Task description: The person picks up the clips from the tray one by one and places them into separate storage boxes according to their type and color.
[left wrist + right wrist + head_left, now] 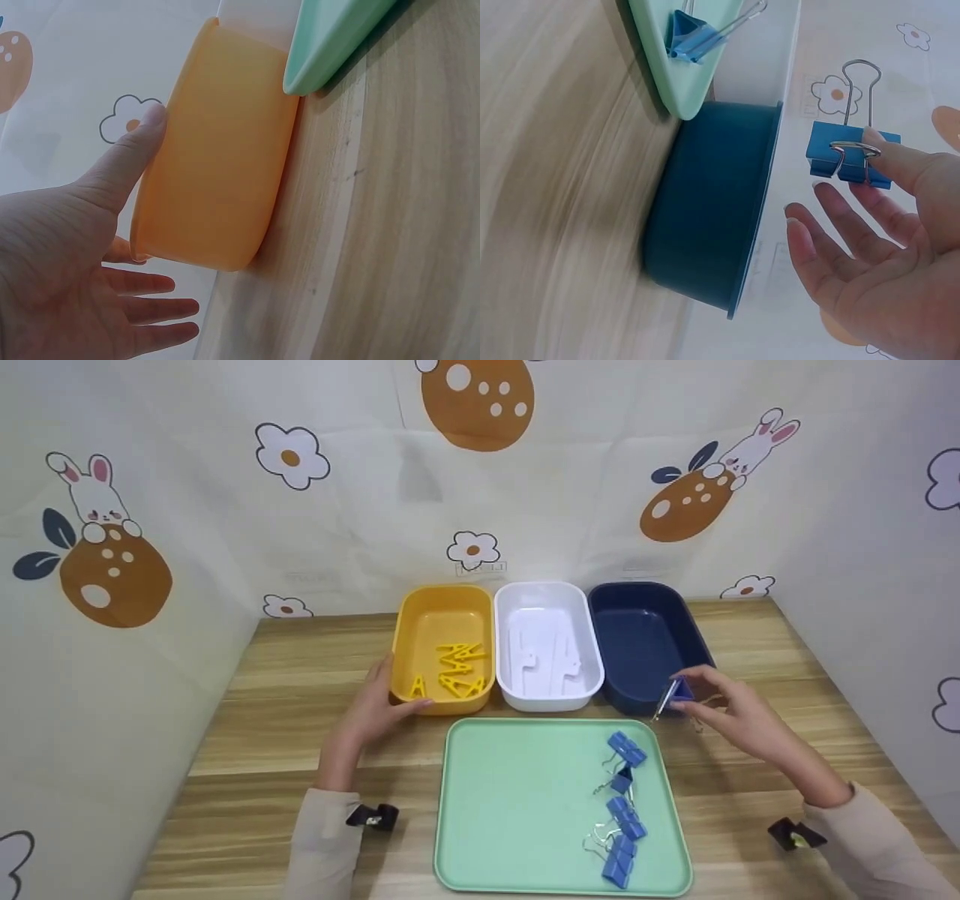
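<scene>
Between the thumb and fingers of my right hand point(739, 716) is a blue binder clip point(823, 139), pinched near the front right corner of the navy bin point(634, 626). Its wire handles show in the right wrist view. My left hand point(369, 709) rests at the left side of the yellow bin point(217, 150), thumb on the rim and the other fingers extended. Several yellow clips point(454, 666) lie inside that bin. On the green tray point(517, 802), several more blue binder clips point(621, 859) form a rough column along the right side.
A white bin point(547, 703) with white hook-shaped pieces point(529, 660) stands between the yellow and navy bins. All three bins line up behind the tray on a wooden table point(247, 735). A patterned cloth point(360, 525) hangs behind and at the sides.
</scene>
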`<state>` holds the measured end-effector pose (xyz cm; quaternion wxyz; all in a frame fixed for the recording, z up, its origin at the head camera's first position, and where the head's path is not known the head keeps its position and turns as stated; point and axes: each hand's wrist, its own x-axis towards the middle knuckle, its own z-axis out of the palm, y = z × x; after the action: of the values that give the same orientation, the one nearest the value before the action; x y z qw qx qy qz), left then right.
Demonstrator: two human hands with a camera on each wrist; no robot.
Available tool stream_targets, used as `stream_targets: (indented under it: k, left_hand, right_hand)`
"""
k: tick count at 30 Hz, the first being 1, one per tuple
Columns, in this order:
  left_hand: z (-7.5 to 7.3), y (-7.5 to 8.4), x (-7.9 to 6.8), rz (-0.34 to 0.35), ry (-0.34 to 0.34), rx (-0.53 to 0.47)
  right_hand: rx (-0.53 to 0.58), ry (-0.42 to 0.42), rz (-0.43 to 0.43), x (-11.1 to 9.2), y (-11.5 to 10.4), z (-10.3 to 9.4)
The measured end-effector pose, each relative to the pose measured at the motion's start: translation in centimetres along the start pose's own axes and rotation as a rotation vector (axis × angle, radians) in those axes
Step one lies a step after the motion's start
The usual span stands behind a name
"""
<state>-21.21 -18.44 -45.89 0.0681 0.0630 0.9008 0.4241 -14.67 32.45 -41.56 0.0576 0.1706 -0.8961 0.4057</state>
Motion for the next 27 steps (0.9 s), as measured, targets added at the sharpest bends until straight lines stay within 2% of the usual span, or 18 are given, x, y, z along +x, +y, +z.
stream_targets:
  k: [5, 12, 19, 27]
  left_hand:
    - [0.0, 0.1, 0.0, -0.004, 0.001, 0.000]
    - [0.0, -0.1, 0.1, 0.025, -0.003, 0.020]
    - [0.0, 0.0, 0.1, 0.016, -0.001, 0.007]
    - [0.1, -0.1, 0.1, 0.023, 0.002, 0.006]
  right_hand:
    - [-0.006, 0.002, -0.007, 0.9, 0.3, -0.2]
    - [0.005, 0.056, -0.040, 2.2, 0.8, -0.4]
    - [-0.030, 0.035, 0.027, 3.4, 1.1, -1.3]
    - [-0.034, 0.008, 0.050, 4.5, 1.3, -2.2]
